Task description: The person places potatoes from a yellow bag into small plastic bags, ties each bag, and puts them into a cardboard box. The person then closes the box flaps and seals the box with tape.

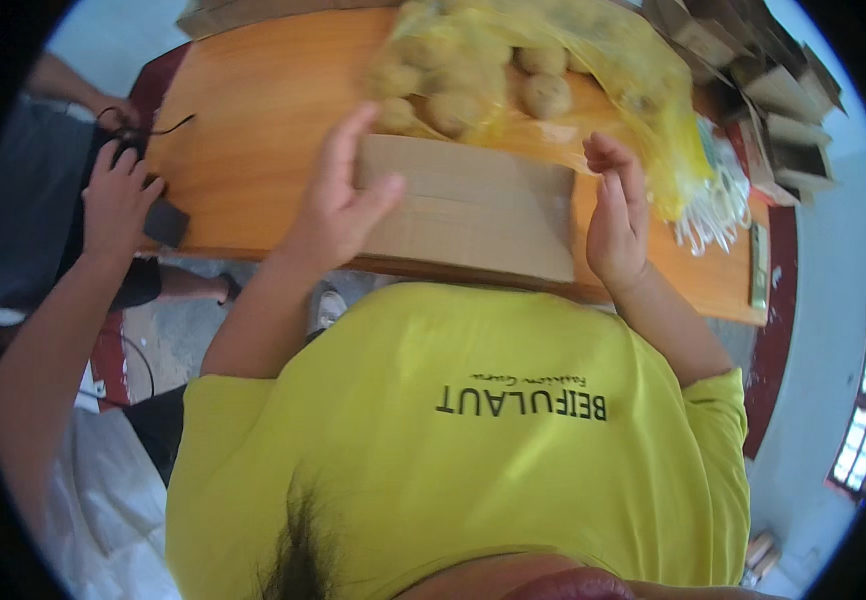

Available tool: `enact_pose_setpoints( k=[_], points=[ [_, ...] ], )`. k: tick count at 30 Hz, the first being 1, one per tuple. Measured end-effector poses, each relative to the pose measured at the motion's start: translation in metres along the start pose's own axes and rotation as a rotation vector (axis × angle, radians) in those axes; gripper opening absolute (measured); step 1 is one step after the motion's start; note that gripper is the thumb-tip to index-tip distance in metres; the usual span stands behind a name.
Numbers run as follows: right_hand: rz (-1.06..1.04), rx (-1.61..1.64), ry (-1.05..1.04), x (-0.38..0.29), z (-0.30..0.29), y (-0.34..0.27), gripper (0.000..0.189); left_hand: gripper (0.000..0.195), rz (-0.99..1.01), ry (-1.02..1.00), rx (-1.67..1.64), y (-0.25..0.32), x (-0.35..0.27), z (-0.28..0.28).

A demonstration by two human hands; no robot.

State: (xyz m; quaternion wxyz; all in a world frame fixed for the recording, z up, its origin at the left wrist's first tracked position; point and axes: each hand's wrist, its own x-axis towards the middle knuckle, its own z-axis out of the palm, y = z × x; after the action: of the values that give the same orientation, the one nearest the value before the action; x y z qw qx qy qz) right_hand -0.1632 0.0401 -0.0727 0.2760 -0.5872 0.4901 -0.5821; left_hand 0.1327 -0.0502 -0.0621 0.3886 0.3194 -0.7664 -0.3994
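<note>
A closed, flat cardboard box [470, 206] lies at the near edge of the wooden table [253, 97]. My left hand [343, 195] is at the box's left end, fingers apart and thumb over its top; whether it touches the cardboard is not clear. Off the box's right end, my right hand [616, 210] is raised with its fingers curled loosely and nothing seen in it. Just beyond the box, several round, tan, potato-like objects [451, 111] lie in and beside a thin yellow plastic bag [628, 75].
White cords or straps [714, 202] lie at the table's right. Opened cardboard boxes [785, 142] are stacked beyond. At the left, other people's hands [117, 187] are near a black cable [170, 127] and a dark block [166, 223]. A pale green object [758, 266] lies near the right edge.
</note>
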Motion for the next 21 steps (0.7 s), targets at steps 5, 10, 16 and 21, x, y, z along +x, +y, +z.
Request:
enact_pose_setpoints(
  k=[5, 10, 16, 21],
  points=[
    [0.536, 0.541, -0.247, -0.009, -0.044, 0.009, 0.029, 0.061, -0.307, -0.017, -0.263, -0.003, 0.001, 0.003],
    [0.962, 0.791, 0.009, -0.023, -0.003, 0.015, 0.028, 0.062, -0.262, -0.104, 0.002, -0.008, 0.004, 0.001],
    [0.927, 0.297, -0.220, -0.012, -0.013, 0.000, 0.026, 0.060, -0.268, -0.112, 0.097, -0.006, 0.002, 0.001],
    [0.725, -0.062, -0.510, -0.002, -0.019, -0.004, 0.030, 0.062, -0.217, -0.107, 0.175, -0.003, 0.002, 0.004]
  ],
)
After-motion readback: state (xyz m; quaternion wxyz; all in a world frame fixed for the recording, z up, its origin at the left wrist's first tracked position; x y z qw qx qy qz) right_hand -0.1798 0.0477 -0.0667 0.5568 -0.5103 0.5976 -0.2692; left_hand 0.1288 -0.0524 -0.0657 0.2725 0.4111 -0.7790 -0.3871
